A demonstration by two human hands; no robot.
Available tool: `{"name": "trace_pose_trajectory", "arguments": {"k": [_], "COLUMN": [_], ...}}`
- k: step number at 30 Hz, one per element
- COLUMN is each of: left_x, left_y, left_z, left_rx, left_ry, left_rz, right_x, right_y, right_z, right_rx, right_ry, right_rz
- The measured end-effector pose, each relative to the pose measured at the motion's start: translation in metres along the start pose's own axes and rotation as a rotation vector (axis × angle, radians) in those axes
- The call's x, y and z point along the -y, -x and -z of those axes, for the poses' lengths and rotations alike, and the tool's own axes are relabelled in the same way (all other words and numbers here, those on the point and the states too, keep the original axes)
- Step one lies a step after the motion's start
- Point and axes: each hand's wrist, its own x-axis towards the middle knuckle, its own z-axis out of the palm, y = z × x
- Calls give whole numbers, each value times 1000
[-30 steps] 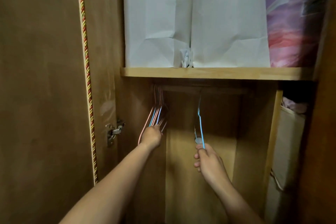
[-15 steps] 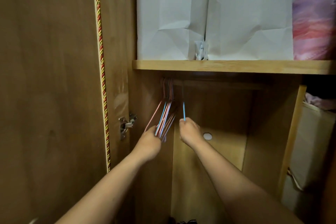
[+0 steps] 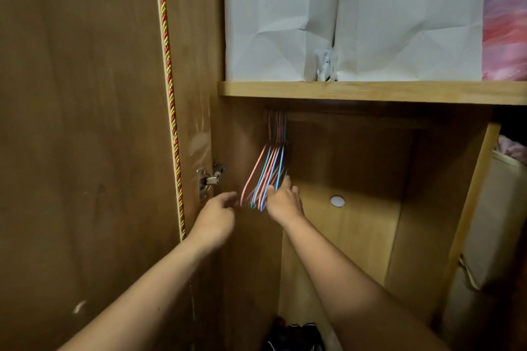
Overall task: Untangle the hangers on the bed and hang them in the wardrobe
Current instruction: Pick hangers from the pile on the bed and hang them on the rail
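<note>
Several thin pink and blue hangers (image 3: 266, 171) hang bunched together at the left end of the wardrobe rail (image 3: 342, 118), under the wooden shelf (image 3: 370, 92). My right hand (image 3: 283, 199) reaches up to the bunch from the right, its straight fingers touching the rightmost blue hanger. My left hand (image 3: 218, 215) hovers just left of the bunch with loosely curled fingers and holds nothing.
The open wardrobe door (image 3: 85, 137) with a red and gold cord (image 3: 171, 100) and a metal hinge (image 3: 209, 181) fills the left. White paper bags (image 3: 356, 14) stand on the shelf. A beige fabric box (image 3: 496, 222) sits at the right; dark items (image 3: 296, 336) lie on the wardrobe floor.
My right hand slid the blue hanger left along the rail into the bunch and opened. My left hand let go of the bunch and drew back to the left.
</note>
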Motion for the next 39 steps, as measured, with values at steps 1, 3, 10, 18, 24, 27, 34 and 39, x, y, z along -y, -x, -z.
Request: {"name": "trace_pose_trajectory", "arguments": {"k": [1,3,10,18,24,27,34,39], "left_x": [2,11,44,110,107,101,84,88], "left_y": [5,18,118,362,610,734,993,1102], "left_z": [1,3,17,29,39,28,-60,-106], "left_rx": [-20,-64,-257,-632,-1113,-1363,-1839,-2017], "left_ry": [14,16,22,54,243,313,529,619], "left_rz": [7,36,147,512,755,892,1078,1183], "right_x": [-2,-6,-12,-51,-52,-53,-106,-173], "right_y": [7,25,106,307,525,631,888,990], "right_z": [-2,-9,-49,-113,-116,-98,-58,-54], "right_rx": [-69,-212,108,780,1298,1550,1958,2088], "right_ry": [-16,-54,-272,-407,-229,-157,18,217], "right_rz": [22,144,404,353,584,714,833,871]}}
